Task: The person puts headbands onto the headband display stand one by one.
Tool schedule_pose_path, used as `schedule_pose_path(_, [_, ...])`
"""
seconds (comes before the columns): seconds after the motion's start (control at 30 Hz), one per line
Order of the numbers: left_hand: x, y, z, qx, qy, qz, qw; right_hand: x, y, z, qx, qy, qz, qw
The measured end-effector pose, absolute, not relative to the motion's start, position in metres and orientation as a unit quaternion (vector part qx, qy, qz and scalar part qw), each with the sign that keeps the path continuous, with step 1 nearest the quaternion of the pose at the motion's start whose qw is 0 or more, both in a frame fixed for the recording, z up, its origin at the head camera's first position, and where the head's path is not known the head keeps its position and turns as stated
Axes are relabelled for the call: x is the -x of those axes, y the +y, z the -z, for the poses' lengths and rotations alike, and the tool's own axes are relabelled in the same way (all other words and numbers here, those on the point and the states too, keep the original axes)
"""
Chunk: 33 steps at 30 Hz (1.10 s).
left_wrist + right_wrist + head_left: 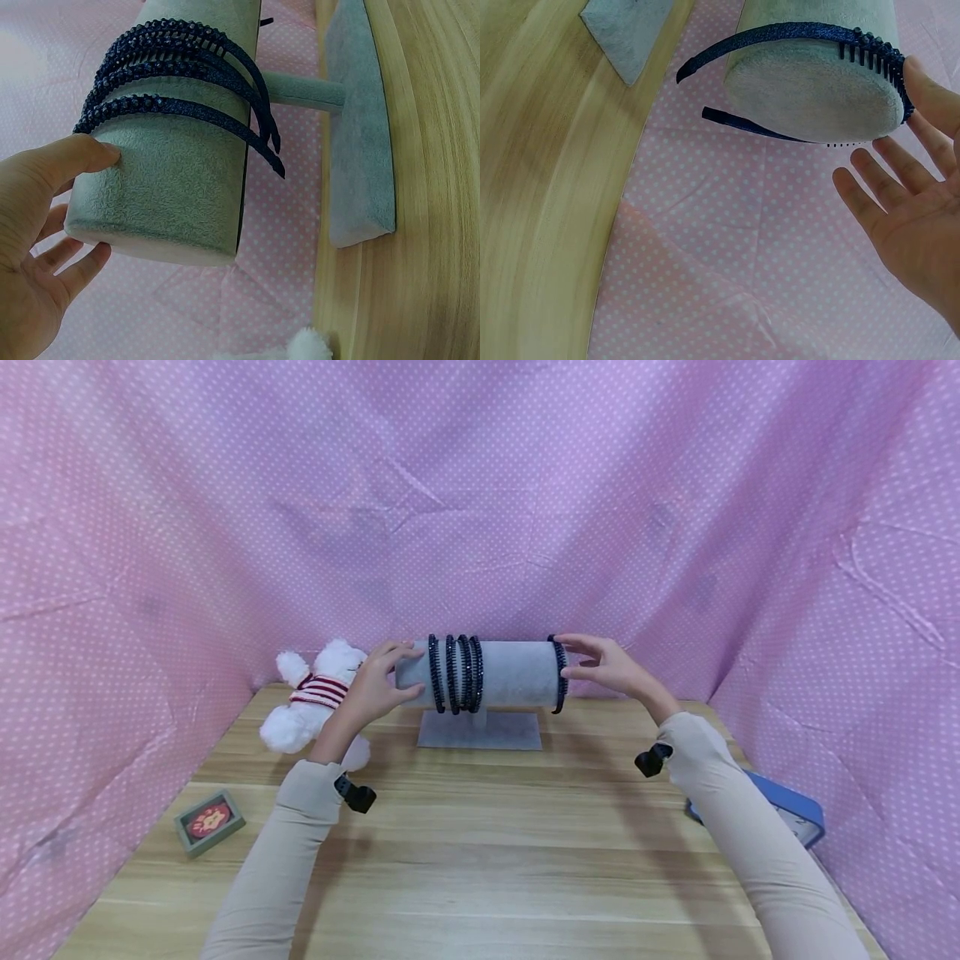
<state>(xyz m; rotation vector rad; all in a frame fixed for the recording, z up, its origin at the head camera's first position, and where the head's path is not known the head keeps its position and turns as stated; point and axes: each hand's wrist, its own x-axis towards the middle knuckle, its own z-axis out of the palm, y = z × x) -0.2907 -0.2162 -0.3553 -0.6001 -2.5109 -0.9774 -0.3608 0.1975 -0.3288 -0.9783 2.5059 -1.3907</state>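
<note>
A grey plush headband stand [517, 672], a horizontal roll on a post and flat base, stands toward the back of the table. Several dark blue beaded headbands [466, 675] sit side by side on its left half. My left hand [378, 681] holds the roll's left end, thumb on the plush surface beside the outermost band and fingers at the end. At the right end, one more headband [795, 31] with comb teeth hangs round the roll's rim, its two tips free. My right hand [611, 667] pinches its beaded part between thumb and forefinger; the other fingers are spread.
A white plush toy [318, 693] in a red-striped shirt lies behind my left forearm. On the left of the wooden table [480, 860] is a small green frame [210, 823] with a red picture. A blue clock [787, 806] is partly hidden by my right sleeve. Pink dotted cloth surrounds the table.
</note>
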Motion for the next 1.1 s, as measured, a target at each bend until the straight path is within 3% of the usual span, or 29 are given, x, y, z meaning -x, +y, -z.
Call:
schedule_pose_path(0.8, [0.290,-0.216,0.355,0.213,-0.890,0.358,0.187,0.353,0.183,0.331,0.316,0.855,0.412,-0.005])
schedule_pose_path(1.1, [0.290,-0.216,0.355,0.214,-0.890,0.357,0.187,0.348,0.174,0.332,0.309,0.861,0.404,-0.003])
